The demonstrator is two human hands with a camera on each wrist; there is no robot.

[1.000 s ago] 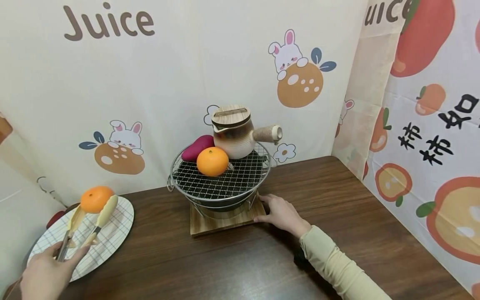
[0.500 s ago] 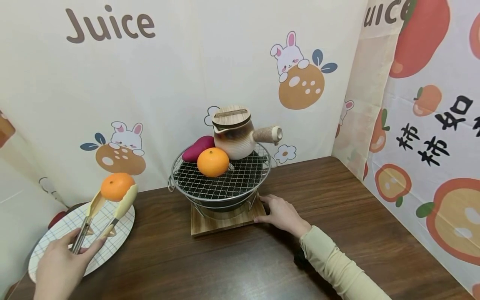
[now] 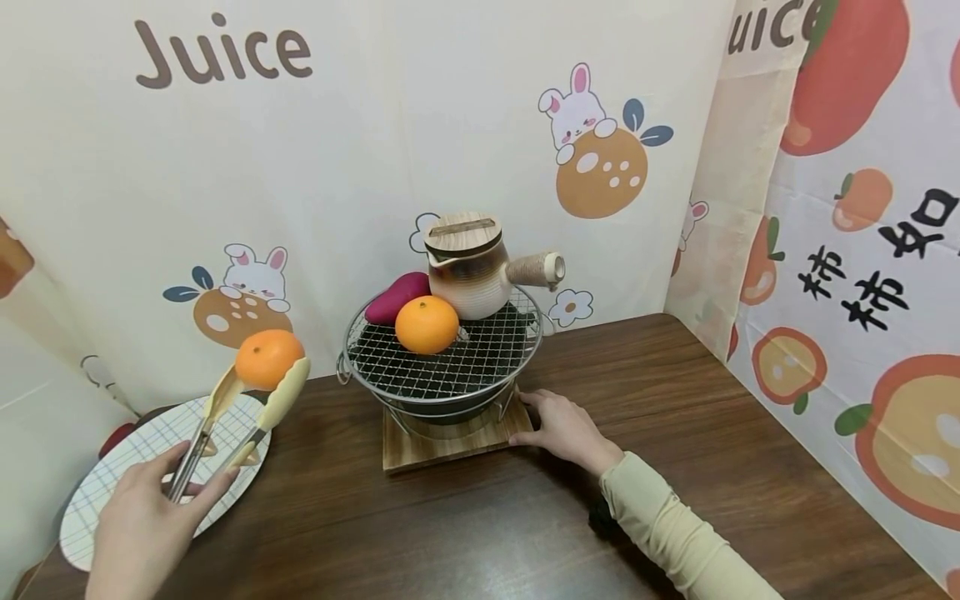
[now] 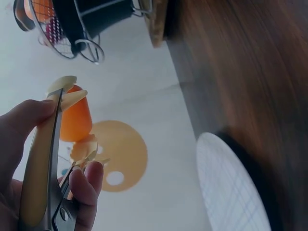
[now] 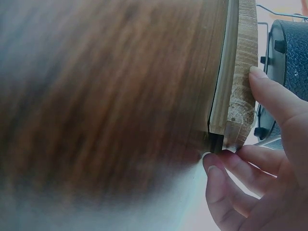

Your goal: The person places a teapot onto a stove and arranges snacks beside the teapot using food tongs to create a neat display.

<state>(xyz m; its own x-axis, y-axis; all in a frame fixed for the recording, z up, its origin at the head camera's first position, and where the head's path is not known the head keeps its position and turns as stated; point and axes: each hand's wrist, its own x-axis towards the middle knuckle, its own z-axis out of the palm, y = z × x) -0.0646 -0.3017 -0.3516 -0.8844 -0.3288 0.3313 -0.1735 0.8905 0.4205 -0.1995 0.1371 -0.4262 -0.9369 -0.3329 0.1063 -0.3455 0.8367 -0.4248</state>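
Note:
My left hand (image 3: 146, 525) holds a pair of metal tongs (image 3: 279, 398) with cream tips. Between the tips an orange (image 3: 268, 358) is raised above the back edge of the checked plate (image 3: 97, 504). The left wrist view shows thumb and fingers on the tongs (image 4: 39, 168), with the orange (image 4: 77, 118) beyond. My right hand (image 3: 566, 429) grips the right edge of the wooden board (image 3: 431, 457) under the round grill. In the right wrist view the thumb lies along the board's side (image 5: 244, 82), the fingers (image 5: 221, 175) curled by its corner.
On the wire grill (image 3: 450, 379) sit a second orange (image 3: 426, 325), a purple sweet potato (image 3: 397, 297) and a lidded teapot (image 3: 472, 283) with a wrapped side handle. A printed cloth wall (image 3: 360, 150) stands close behind. Something red (image 3: 116, 437) shows partly behind the plate.
My left hand has carried the tongs and orange up and to the right, from over the plate toward the grill. The right hand stays at the board.

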